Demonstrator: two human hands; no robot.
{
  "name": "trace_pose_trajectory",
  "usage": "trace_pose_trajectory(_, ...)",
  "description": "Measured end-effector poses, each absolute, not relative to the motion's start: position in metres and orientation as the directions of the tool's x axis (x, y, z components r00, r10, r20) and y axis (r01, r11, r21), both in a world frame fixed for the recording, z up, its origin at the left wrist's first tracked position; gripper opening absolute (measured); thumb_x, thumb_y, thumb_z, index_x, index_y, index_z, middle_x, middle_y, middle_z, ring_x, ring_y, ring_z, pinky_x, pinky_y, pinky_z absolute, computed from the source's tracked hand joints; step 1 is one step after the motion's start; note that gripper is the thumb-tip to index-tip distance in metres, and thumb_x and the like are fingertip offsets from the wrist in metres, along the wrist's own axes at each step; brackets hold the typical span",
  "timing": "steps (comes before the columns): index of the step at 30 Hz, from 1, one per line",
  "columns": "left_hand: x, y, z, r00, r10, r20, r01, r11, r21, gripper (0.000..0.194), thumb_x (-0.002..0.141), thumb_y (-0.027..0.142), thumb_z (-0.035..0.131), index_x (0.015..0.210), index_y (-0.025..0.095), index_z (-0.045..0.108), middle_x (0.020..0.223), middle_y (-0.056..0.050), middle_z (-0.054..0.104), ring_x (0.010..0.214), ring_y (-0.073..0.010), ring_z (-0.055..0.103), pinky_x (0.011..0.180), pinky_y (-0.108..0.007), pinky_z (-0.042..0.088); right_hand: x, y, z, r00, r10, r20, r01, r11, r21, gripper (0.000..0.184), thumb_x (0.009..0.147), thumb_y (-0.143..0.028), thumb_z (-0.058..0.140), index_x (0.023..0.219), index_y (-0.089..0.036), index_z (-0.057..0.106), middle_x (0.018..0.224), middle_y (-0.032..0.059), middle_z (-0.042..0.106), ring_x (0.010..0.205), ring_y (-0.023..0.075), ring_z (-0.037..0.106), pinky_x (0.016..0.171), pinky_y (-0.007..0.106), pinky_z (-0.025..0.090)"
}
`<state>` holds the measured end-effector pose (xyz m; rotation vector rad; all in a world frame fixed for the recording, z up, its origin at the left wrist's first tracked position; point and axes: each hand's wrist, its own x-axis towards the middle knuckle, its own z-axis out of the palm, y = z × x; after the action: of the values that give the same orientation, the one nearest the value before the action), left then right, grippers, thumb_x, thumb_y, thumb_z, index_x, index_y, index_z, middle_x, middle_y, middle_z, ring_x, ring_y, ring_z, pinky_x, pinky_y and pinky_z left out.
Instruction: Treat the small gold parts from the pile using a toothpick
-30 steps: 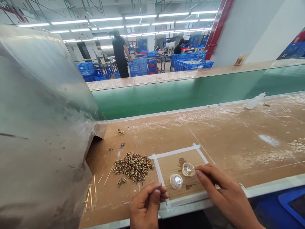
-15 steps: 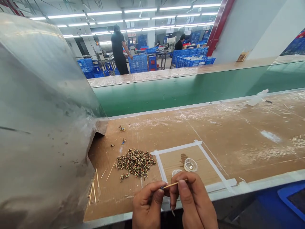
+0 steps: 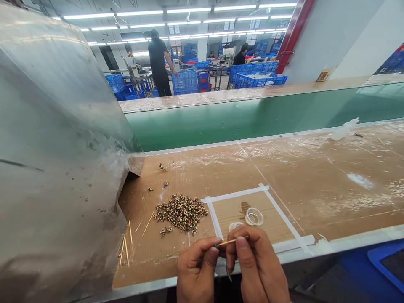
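Between thumb and forefinger, my left hand (image 3: 197, 269) pinches a tiny dark blue piece (image 3: 216, 245), mostly hidden by the fingertips. My right hand (image 3: 261, 265) is closed on a wooden toothpick (image 3: 229, 242), whose tip touches or nearly touches the blue piece. A thin curved item (image 3: 229, 274) hangs below the right fingers; its kind is unclear. Just beyond the hands are a clear plastic cup (image 3: 254, 217) and a second cup (image 3: 236, 226), partly hidden by the right hand. To the left lies a pile of small painted figure parts (image 3: 180, 213).
Several loose toothpicks (image 3: 126, 249) lie near a metal housing (image 3: 63, 147). Small figures (image 3: 163, 167) sit behind the pile. White tape (image 3: 235, 194) frames a square on the cardboard-covered table. Beyond run a green belt (image 3: 202, 128) and blue crates; a person (image 3: 159, 63) stands there.
The view has shifted slightly, so the table items appear a little right and higher. Both hands keep the same grips, with the toothpick still against or close to the blue piece.
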<state>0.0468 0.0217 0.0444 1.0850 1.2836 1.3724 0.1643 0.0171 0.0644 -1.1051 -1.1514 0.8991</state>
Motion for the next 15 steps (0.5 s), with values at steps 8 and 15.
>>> trace_pose_trajectory(8,0.047,0.0211,0.0476,-0.161,0.987,0.014,-0.052,-0.023,0.998,0.036,0.088,0.063,0.078,0.091,0.029,0.088,0.086,-0.003,0.087,0.076,-0.0163,0.079,0.075,-0.021,0.06,0.1656,0.017,0.0643,0.188,0.953,0.239,0.036,0.236,-0.971,0.029,0.116,-0.047,0.045,0.1,-0.026,0.057,0.066,-0.0068,0.054,0.056,0.0121,0.051,0.057,0.026,0.041)
trace_pose_trajectory(15,0.0469,0.0212,0.0471,-0.154,0.988,0.006,-0.075,-0.018,0.997,0.036,0.088,0.062,0.078,0.093,0.028,0.088,0.087,-0.003,0.087,0.076,-0.0167,0.079,0.076,-0.022,0.062,0.1663,0.0152,0.0677,0.19,0.947,0.258,0.083,0.247,-0.966,0.029,0.116,-0.047,0.045,0.1,-0.027,0.057,0.067,-0.0073,0.052,0.059,0.0119,0.051,0.058,0.025,0.042)
